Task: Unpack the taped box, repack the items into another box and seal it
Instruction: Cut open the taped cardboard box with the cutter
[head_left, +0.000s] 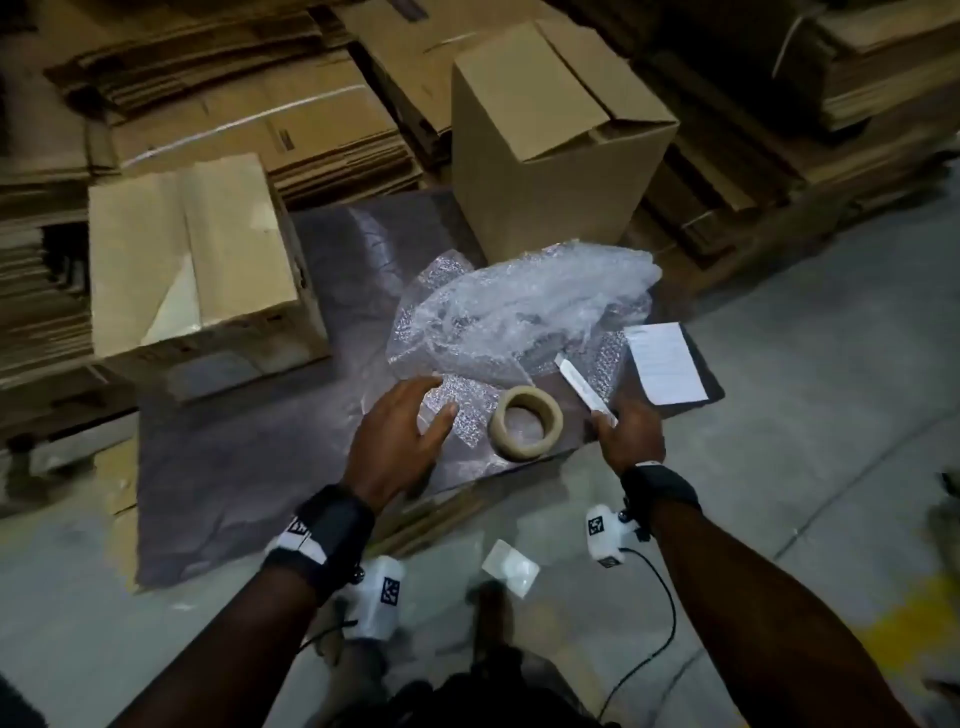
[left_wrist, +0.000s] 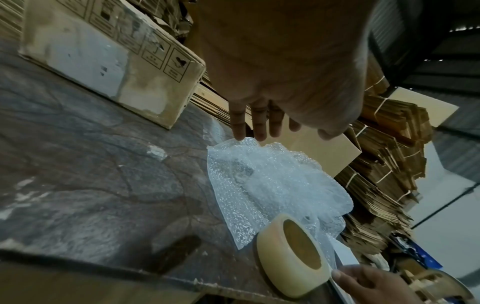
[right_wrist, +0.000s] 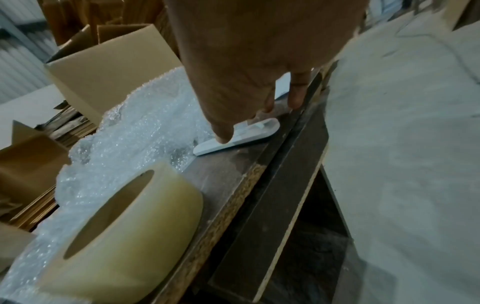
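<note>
A taped cardboard box (head_left: 192, 254) lies at the left of the dark board (head_left: 234, 467). A second brown box (head_left: 556, 140) stands at the back with its top flaps loose. Crumpled bubble wrap (head_left: 519, 306) lies between them, with a roll of clear tape (head_left: 527, 423) on its near edge. My left hand (head_left: 415, 415) hovers open, its fingers (left_wrist: 249, 123) spread over the wrap's left edge (left_wrist: 272, 185), just left of the roll (left_wrist: 293, 259). My right hand (head_left: 623, 431) pinches the near end of a white cutter (head_left: 579, 384), thumb on top (right_wrist: 223, 133), to the right of the roll (right_wrist: 124, 232).
A printed white sheet (head_left: 667, 361) lies at the board's right corner. Stacks of flattened cartons (head_left: 260, 104) fill the back and left. A small white scrap (head_left: 511, 566) lies on the concrete floor (head_left: 831, 389) near my feet. The board's front edge (right_wrist: 272, 205) runs below my right hand.
</note>
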